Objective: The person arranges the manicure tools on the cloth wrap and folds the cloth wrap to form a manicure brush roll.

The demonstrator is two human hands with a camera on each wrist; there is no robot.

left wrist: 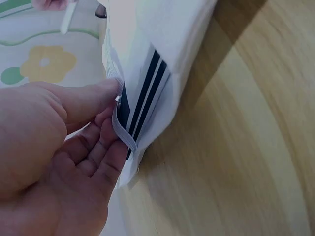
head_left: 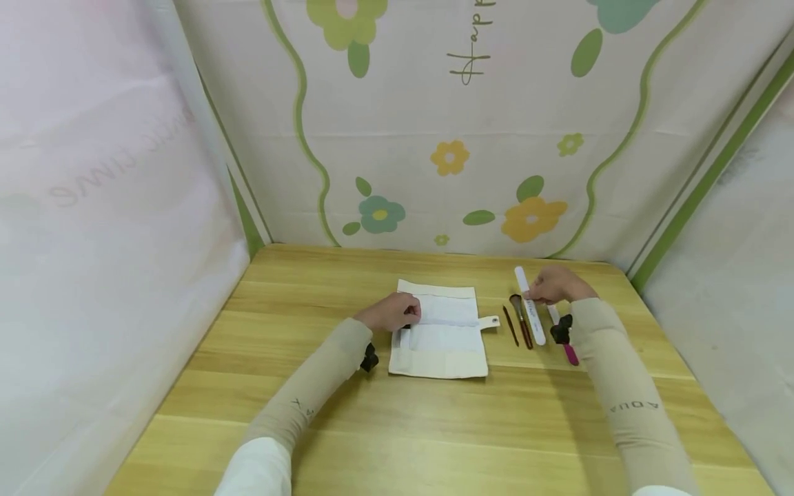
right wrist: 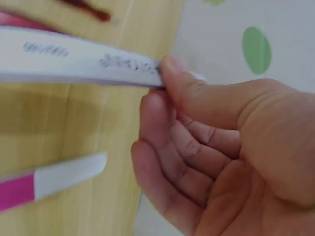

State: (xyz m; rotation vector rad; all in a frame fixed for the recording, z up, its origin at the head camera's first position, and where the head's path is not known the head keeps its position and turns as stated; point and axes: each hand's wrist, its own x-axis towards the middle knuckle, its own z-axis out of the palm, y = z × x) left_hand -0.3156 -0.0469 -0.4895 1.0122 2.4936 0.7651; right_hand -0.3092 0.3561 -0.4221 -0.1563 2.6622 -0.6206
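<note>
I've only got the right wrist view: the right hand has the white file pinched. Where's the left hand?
Observer: In the head view, the left hand is at the left edge of a white case lying open.
Operator: What's it doing there?
Observer: The left wrist view shows it pinching the edge of a pocket, with dark stripes visible inside; I can't tell what they belong to.
Operator: And between the case and my file?
Observer: A thin dark stick lies nearer the case, then a brush, then the white file.
</note>
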